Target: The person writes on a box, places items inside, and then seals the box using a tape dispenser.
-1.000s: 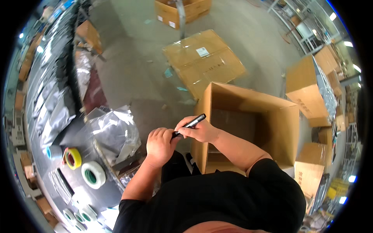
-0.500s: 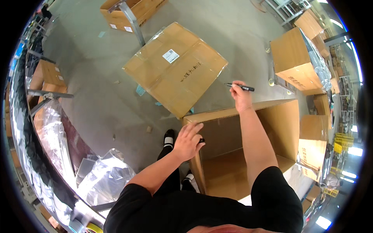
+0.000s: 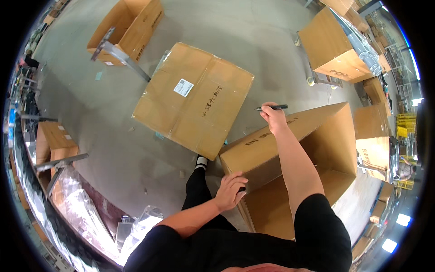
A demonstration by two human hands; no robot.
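Observation:
My right hand [image 3: 274, 119] grips a black marker [image 3: 277, 107], its bare tip pointing left, above the outer side of an open cardboard box. In my left hand [image 3: 230, 192] a small black piece, which looks like the marker cap [image 3: 242, 189], is held between curled fingers, close to that box's near left corner. The open cardboard box [image 3: 333, 181] stands below my right forearm, its inside bare. Ahead and to the left sits a closed, taped cardboard box [image 3: 190, 118] with a white label [image 3: 183, 88] and black handwriting on top.
A grey metal bar [image 3: 124, 59] reaches toward the closed box from an open carton [image 3: 147, 27] at the far left. A cart with a carton [image 3: 333, 45] stands at the far right. Plastic-wrapped goods [image 3: 86, 213] lie at the left. My foot [image 3: 201, 163] is beside the closed box.
My view has shifted, and the closed box now appears lower and farther left. One leg has stepped forward beside it. Both hands keep their hold, the right over the open box's outer side.

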